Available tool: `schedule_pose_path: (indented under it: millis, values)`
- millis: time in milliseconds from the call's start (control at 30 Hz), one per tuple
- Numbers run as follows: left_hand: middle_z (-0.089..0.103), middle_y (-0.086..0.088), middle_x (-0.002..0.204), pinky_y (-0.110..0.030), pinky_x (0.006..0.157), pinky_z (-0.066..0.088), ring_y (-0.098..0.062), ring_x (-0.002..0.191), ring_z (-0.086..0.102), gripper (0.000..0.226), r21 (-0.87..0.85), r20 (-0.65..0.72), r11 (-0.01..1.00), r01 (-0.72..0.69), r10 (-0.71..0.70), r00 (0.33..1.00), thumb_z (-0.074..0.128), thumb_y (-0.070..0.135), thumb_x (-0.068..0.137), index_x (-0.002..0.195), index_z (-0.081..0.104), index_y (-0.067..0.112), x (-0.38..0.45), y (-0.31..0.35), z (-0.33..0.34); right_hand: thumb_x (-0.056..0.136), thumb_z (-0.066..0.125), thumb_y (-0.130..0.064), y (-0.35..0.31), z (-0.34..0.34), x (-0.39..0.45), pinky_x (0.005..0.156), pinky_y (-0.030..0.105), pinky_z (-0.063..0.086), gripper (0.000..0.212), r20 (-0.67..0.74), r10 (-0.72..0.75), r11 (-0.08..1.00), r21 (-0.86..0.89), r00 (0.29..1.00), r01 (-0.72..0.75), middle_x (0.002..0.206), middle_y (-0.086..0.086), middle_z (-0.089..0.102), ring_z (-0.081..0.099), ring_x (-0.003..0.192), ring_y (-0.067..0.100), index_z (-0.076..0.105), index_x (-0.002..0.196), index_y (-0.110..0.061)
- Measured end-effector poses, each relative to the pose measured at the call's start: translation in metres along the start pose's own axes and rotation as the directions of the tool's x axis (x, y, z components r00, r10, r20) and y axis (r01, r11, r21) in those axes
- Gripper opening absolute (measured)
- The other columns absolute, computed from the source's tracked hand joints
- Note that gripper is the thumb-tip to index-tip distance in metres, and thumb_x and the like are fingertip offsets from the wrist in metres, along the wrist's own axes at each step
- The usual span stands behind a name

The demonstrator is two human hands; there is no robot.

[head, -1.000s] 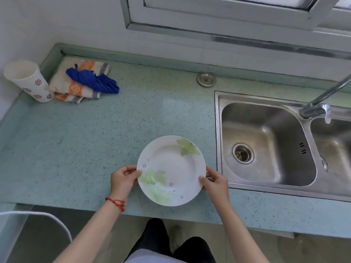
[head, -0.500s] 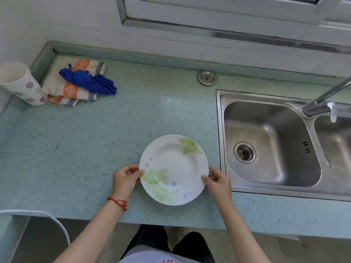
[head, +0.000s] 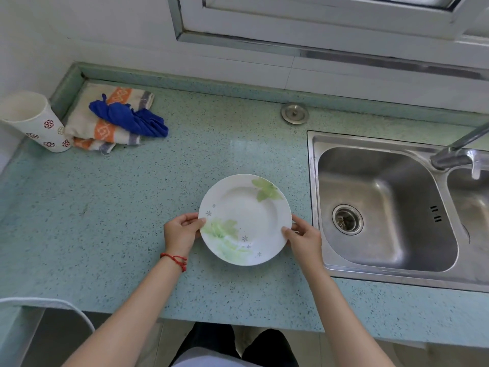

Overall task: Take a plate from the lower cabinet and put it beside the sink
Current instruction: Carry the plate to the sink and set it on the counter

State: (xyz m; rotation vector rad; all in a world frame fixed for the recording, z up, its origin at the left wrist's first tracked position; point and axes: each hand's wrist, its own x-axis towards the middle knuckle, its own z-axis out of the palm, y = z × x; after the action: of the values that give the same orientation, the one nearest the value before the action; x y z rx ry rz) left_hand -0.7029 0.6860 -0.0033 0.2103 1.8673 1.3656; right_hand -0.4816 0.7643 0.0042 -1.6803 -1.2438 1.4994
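Head view, empty plate [head: 244, 221] in both hands, sink [head: 383, 207] empty

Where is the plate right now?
In the head view, the plate sits on the green countertop just left of the sink, its rim held by left hand and right hand.

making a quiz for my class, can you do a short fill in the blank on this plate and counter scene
1. The plate is held at its rim by ____ hands.
2. The sink lies to the ____ of the plate.
3. A ____ cloth lies on the striped towel.
4. The red string is on the ____ wrist.

Missing words: both; right; blue; left
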Motion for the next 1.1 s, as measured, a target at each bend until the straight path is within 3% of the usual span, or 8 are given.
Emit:
schedule_pose_path:
  millis: [300, 500, 667, 800, 1000, 1100]
  values:
    - [0.063, -0.017, 0.095, -0.014, 0.051, 0.055, -0.012, 0.062, 0.061, 0.023, -0.015, -0.006, 1.0, -0.015, 0.015, 1.0, 0.062, -0.007, 0.077, 0.1, 0.061, -0.008, 0.014, 0.007, 0.008, 0.08, 0.06, 0.001, -0.008, 0.006, 0.019, 0.069, 0.03, 0.05, 0.04, -0.009, -0.021, 1.0, 0.013, 1.0, 0.021, 0.086, 0.006, 0.064, 0.057, 0.077, 0.02, 0.06, 0.117, -0.013]
    - [0.063, -0.018, 0.095, -0.013, 0.051, 0.054, -0.016, 0.067, 0.061, 0.023, -0.014, -0.008, 1.0, -0.016, 0.016, 1.0, 0.062, -0.006, 0.077, 0.1, 0.061, -0.007, 0.018, 0.006, 0.009, 0.079, 0.06, 0.002, -0.007, 0.008, 0.023, 0.074, 0.037, 0.049, 0.039, -0.02, -0.038, 0.999, 0.01, 0.999, 0.038, 0.083, 0.007, 0.063, 0.055, 0.076, 0.02, 0.061, 0.117, -0.01]
    - [0.063, -0.016, 0.094, -0.012, 0.05, 0.053, -0.013, 0.064, 0.061, 0.025, -0.004, -0.012, 0.999, -0.032, 0.032, 0.999, 0.062, -0.006, 0.077, 0.102, 0.06, -0.008, 0.018, 0.005, 0.009, 0.08, 0.059, 0.002, -0.008, 0.008, 0.022, 0.067, 0.027, 0.048, 0.04, -0.024, -0.055, 0.998, -0.001, 0.998, 0.055, 0.074, -0.002, 0.062, 0.054, 0.067, 0.013, 0.06, 0.116, -0.015]
    - [0.064, -0.016, 0.093, -0.012, 0.053, 0.054, -0.013, 0.065, 0.062, 0.025, 0.012, -0.018, 0.998, -0.061, 0.062, 0.998, 0.063, -0.006, 0.077, 0.101, 0.061, -0.007, 0.016, 0.003, 0.009, 0.08, 0.06, 0.0, -0.006, 0.008, 0.02, 0.072, 0.035, 0.053, 0.035, -0.041, -0.06, 0.998, -0.019, 0.997, 0.059, 0.072, -0.002, 0.06, 0.054, 0.067, 0.014, 0.063, 0.113, -0.012]
    - [0.065, -0.004, 0.074, -0.032, 0.075, 0.057, -0.027, 0.081, 0.064, 0.035, 0.023, -0.05, 0.996, -0.081, 0.082, 0.995, 0.066, 0.0, 0.076, 0.11, 0.06, -0.002, 0.012, -0.004, 0.005, 0.081, 0.063, -0.004, -0.008, 0.005, 0.018, 0.048, 0.018, 0.055, 0.028, -0.045, -0.019, 1.0, 0.011, 0.999, 0.019, 0.076, 0.003, 0.061, 0.059, 0.069, 0.019, 0.063, 0.108, -0.009]
    - [0.065, -0.008, 0.079, -0.022, 0.063, 0.058, -0.029, 0.084, 0.063, 0.036, -0.034, -0.064, 0.996, -0.088, 0.085, 0.994, 0.064, -0.003, 0.077, 0.112, 0.057, -0.004, 0.003, -0.006, 0.003, 0.082, 0.063, -0.005, -0.008, 0.0, 0.018, 0.046, 0.018, 0.054, 0.027, -0.047, -0.02, 1.0, -0.002, 0.999, 0.02, 0.078, 0.007, 0.062, 0.059, 0.066, 0.021, 0.063, 0.108, -0.007]
